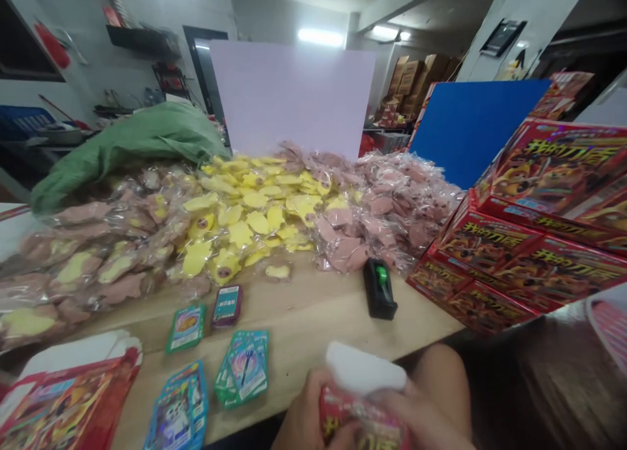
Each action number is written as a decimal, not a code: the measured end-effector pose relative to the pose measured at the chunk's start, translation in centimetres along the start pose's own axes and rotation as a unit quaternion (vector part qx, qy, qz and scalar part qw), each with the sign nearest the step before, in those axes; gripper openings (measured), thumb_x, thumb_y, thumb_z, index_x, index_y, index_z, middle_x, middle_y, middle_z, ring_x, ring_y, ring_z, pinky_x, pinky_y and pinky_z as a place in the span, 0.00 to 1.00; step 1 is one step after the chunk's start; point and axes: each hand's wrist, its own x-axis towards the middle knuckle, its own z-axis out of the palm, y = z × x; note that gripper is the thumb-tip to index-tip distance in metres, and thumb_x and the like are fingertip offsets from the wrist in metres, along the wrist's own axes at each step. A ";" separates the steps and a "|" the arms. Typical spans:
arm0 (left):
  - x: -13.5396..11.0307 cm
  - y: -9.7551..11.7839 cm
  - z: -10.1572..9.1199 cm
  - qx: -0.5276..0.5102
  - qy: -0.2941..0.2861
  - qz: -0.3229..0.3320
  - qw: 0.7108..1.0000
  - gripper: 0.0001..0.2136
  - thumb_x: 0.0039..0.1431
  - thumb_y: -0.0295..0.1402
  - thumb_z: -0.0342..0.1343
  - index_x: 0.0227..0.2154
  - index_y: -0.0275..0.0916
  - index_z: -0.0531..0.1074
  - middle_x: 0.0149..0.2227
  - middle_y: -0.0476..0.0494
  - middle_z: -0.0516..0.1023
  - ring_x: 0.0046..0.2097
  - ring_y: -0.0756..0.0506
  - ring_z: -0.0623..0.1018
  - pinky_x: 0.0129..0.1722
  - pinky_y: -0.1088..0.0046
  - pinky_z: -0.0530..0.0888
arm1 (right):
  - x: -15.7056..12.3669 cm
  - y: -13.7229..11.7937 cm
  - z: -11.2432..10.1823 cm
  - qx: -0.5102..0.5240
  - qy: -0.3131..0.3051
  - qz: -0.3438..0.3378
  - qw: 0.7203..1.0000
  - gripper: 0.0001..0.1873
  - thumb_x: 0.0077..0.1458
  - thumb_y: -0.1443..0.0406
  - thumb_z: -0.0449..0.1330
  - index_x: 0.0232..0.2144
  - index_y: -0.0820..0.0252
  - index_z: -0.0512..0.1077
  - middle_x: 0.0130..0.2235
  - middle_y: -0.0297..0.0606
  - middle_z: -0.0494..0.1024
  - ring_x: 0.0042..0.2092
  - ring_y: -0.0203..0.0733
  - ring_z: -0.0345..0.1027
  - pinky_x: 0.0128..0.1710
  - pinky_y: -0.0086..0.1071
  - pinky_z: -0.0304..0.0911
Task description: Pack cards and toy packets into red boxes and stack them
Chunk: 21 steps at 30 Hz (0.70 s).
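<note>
Low in front of me, at the table's near edge, is a small red cardboard box [365, 416] with yellow lettering and a raised white flap [365, 368]. My left hand [306, 414] wraps round its left side. From the right, my right hand [424, 414] grips it with the fingers at the base of the flap, slightly blurred. The inside of the box is hidden. To the left lie card stacks: green cards [243, 368], blue cards [179, 407], another green stack [186, 327] and a dark purple stack [226, 306].
Bagged yellow pieces [255, 218] and bagged pink pieces [392, 202] are heaped across the back. A black tape dispenser [379, 290] stands before them. Printed red boxes [519, 254] are stacked at right. A flat red carton [68, 398] lies at left, below a green sack [142, 140].
</note>
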 end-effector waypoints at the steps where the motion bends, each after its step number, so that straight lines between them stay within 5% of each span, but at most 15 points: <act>1: 0.2 -0.3 0.4 -0.021 -0.017 -0.025 0.999 0.13 0.47 0.31 0.55 0.36 0.40 0.61 0.31 0.47 0.73 0.33 0.46 0.73 0.35 0.71 0.69 | 0.3 0.0 -0.4 -0.021 -0.023 0.003 0.999 0.25 0.40 0.56 0.63 0.41 0.63 0.73 0.36 0.42 0.77 0.39 0.47 0.69 0.42 0.38 0.62; 7: 0.2 -1.7 1.8 -0.063 0.020 -0.088 0.994 0.23 0.46 0.29 0.54 0.43 0.37 0.51 0.36 0.44 0.72 0.34 0.46 0.73 0.37 0.70 0.68 | 1.5 -1.2 -0.6 -0.233 -0.102 -0.013 0.967 0.21 0.52 0.52 0.54 0.38 0.61 0.75 0.35 0.39 0.77 0.39 0.42 0.67 0.43 0.35 0.61; 13: -0.9 0.4 0.3 -0.082 -0.007 -0.062 0.995 0.48 0.43 0.24 0.56 0.58 0.40 0.24 0.39 0.47 0.71 0.36 0.47 0.72 0.41 0.70 0.67 | 1.7 -1.5 1.2 -0.237 -0.167 0.000 0.957 0.20 0.51 0.57 0.57 0.46 0.58 0.71 0.40 0.37 0.76 0.43 0.42 0.67 0.43 0.33 0.61; 18: -1.6 0.0 0.0 -0.081 -0.036 -0.073 0.993 0.49 0.42 0.25 0.58 0.60 0.38 0.27 0.40 0.44 0.72 0.38 0.46 0.72 0.44 0.69 0.67 | 1.5 -1.9 1.4 -0.226 -0.159 0.006 0.961 0.20 0.55 0.56 0.53 0.47 0.59 0.70 0.38 0.39 0.77 0.40 0.41 0.69 0.42 0.34 0.63; 21: -1.6 -0.8 -0.1 -0.091 -0.032 -0.066 0.993 0.51 0.41 0.26 0.60 0.60 0.38 0.28 0.44 0.42 0.69 0.39 0.47 0.72 0.43 0.70 0.67 | 0.3 -2.5 2.5 -0.350 -0.234 -0.022 0.907 0.22 0.58 0.56 0.48 0.52 0.55 0.64 0.47 0.41 0.72 0.47 0.43 0.65 0.48 0.37 0.59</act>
